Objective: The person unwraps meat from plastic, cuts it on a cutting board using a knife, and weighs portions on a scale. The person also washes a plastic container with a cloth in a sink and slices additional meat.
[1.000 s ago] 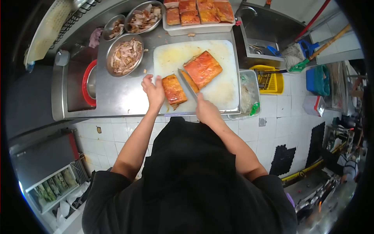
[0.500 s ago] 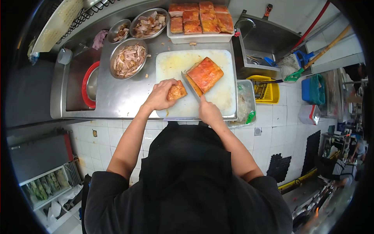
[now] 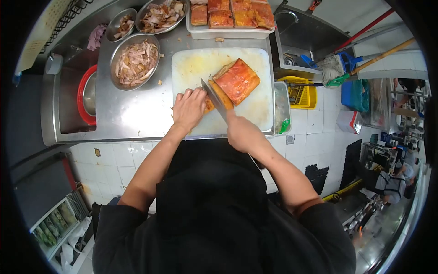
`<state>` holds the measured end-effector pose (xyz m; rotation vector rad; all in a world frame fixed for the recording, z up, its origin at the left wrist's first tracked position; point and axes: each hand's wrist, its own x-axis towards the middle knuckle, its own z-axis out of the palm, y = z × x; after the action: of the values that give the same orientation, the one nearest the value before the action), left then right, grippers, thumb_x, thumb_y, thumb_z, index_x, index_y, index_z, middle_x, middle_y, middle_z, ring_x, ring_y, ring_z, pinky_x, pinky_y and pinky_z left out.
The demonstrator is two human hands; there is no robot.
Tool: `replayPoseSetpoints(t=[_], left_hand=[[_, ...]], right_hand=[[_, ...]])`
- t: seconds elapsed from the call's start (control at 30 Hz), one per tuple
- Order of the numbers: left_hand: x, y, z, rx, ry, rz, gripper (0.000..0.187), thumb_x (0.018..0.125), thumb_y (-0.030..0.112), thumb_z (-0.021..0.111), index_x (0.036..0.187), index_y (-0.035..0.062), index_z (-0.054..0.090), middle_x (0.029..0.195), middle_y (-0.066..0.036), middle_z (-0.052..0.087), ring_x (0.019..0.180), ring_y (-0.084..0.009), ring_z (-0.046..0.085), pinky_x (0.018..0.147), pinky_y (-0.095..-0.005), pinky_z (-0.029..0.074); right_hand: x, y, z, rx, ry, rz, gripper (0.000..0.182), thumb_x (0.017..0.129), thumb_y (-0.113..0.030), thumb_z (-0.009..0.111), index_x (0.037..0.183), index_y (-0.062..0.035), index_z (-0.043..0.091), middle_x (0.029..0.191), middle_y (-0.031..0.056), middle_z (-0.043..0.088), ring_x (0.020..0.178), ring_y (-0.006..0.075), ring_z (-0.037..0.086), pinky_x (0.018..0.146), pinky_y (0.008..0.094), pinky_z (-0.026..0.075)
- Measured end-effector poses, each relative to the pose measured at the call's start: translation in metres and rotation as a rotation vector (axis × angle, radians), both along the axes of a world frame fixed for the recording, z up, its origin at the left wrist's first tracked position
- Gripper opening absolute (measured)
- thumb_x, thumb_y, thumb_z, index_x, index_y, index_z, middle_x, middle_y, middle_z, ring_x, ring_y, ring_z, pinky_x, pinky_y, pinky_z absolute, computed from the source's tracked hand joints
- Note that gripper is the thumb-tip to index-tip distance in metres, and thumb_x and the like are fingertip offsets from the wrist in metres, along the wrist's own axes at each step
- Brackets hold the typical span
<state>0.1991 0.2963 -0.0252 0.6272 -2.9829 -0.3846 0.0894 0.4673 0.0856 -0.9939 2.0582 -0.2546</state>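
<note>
Gripping the knife (image 3: pixel 214 99) with closed fingers, the right hand (image 3: pixel 245 134) is near the frame centre, while the left hand (image 3: pixel 189 108), more left, partly covers the smaller meat piece (image 3: pixel 209 105), whether clamping it I cannot tell, and the larger meat piece (image 3: pixel 238 82) lies upper centre on the white board (image 3: pixel 196 66).

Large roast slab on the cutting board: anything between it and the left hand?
Yes. The knife, held in the right hand, lies between the left hand and the large slab. Part of a smaller piece also shows between the left hand and the blade.
</note>
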Motion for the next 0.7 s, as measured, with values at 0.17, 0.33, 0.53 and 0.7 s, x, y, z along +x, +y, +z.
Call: replayPoseSetpoints(t=[0.17,0.33,0.53,0.7], left_hand=[[-0.003,0.001,0.006,0.017,-0.106,0.011,0.026,0.094,0.022,0.064,0.119,0.0166,0.062,0.122,0.002,0.064,0.111,-0.0197,0.058,0.092,-0.04,0.041],[0.004,0.003,-0.004,0.025,-0.025,-0.005,0.029,0.095,0.023,0.063,0.123,0.0176,0.062,0.125,0.002,0.064,0.111,-0.0198,0.058,0.093,-0.0395,0.041],[0.007,0.002,-0.002,0.064,-0.073,0.017,0.031,0.098,0.028,0.061,0.127,0.0166,0.061,0.132,0.002,0.063,0.116,-0.0211,0.057,0.095,-0.0411,0.041],[0.008,-0.003,0.032,0.102,0.002,-0.088,0.048,0.094,0.041,0.069,0.132,0.0137,0.058,0.134,-0.01,0.062,0.113,-0.0341,0.063,0.096,-0.0459,0.048]], right_hand=[[-0.015,-0.054,-0.041,-0.074,-0.049,-0.006,0.028,0.09,0.004,0.051,0.117,0.008,0.05,0.102,0.0342,0.07,0.101,0.0502,0.069,0.087,0.055,0.055],[0.01,0.0,-0.034,-0.041,-0.073,-0.094,0.035,0.092,-0.001,0.05,0.124,0.0126,0.046,0.093,0.0366,0.069,0.091,0.0543,0.069,0.083,0.059,0.053],[0.028,-0.024,-0.12,-0.312,0.078,-0.207,0.022,0.093,-0.002,0.048,0.113,0.0061,0.045,0.084,0.033,0.07,0.084,0.0506,0.071,0.076,0.0603,0.055],[0.008,0.014,-0.11,-0.19,0.146,-0.094,0.025,0.092,-0.002,0.05,0.116,0.0038,0.045,0.083,0.0281,0.072,0.081,0.0478,0.072,0.074,0.0588,0.056]])
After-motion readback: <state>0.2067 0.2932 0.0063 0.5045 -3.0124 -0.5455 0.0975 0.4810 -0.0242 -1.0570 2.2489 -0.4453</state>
